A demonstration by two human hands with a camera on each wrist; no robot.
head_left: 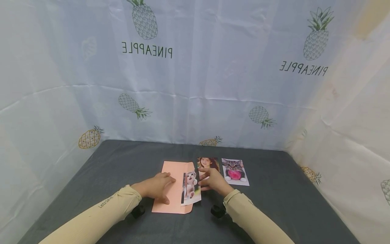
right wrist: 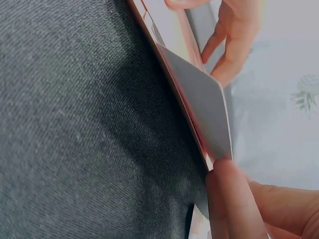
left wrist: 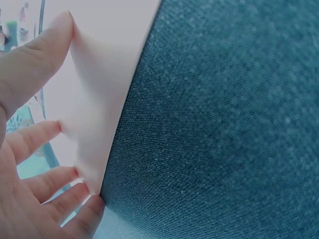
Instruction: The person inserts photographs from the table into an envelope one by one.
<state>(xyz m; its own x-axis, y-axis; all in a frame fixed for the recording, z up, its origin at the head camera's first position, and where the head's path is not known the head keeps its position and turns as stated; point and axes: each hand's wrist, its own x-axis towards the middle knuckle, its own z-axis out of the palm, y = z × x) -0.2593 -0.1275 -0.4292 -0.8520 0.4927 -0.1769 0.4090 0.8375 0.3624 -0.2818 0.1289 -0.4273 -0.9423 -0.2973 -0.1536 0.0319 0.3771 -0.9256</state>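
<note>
A peach-pink envelope (head_left: 170,201) lies flat on the dark cloth, its flap side to the right. My left hand (head_left: 154,187) rests on its left part, fingers spread and fairly straight; in the left wrist view the fingertips touch the envelope's surface (left wrist: 109,55). My right hand (head_left: 215,182) pinches a kitten photo (head_left: 191,189) by its right edge, thumb and fingers on opposite faces. The photo overlaps the envelope's right side. In the right wrist view its plain grey back (right wrist: 199,97) slants up from the envelope at the opening.
Behind my right hand lies a portrait photo (head_left: 208,162), partly covered by the hand. A photo of a cat with a pink ball (head_left: 235,172) is to its right. The dark cloth (head_left: 274,200) ends at a pineapple-print curtain (head_left: 195,118) at the back and sides.
</note>
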